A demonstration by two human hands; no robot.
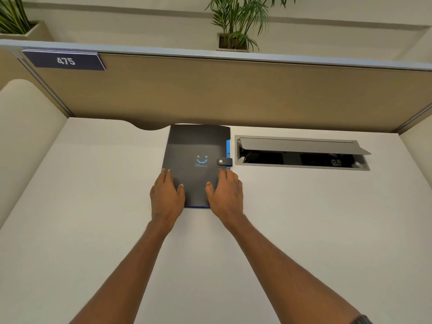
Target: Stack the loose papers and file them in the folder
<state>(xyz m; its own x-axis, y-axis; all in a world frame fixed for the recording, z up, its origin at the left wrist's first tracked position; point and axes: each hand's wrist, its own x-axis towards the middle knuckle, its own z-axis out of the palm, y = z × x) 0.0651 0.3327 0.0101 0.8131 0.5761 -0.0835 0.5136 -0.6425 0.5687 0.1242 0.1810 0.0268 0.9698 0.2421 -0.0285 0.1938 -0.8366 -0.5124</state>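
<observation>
A black folder (196, 146) with a blue smile mark lies closed on the white desk (93, 206), its snap strap (224, 161) fastened at the right edge. Blue tabs show along its right side and a blue edge along its near side. My left hand (166, 197) rests flat on the folder's near left corner, fingers together. Over the near right corner my right hand (225, 195) lies flat in the same way. No loose papers are in sight.
An open grey cable hatch (304, 152) is set into the desk right of the folder. A tan partition (233, 94) with a "475" label (65, 60) stands behind. Potted plants (233, 22) sit beyond it.
</observation>
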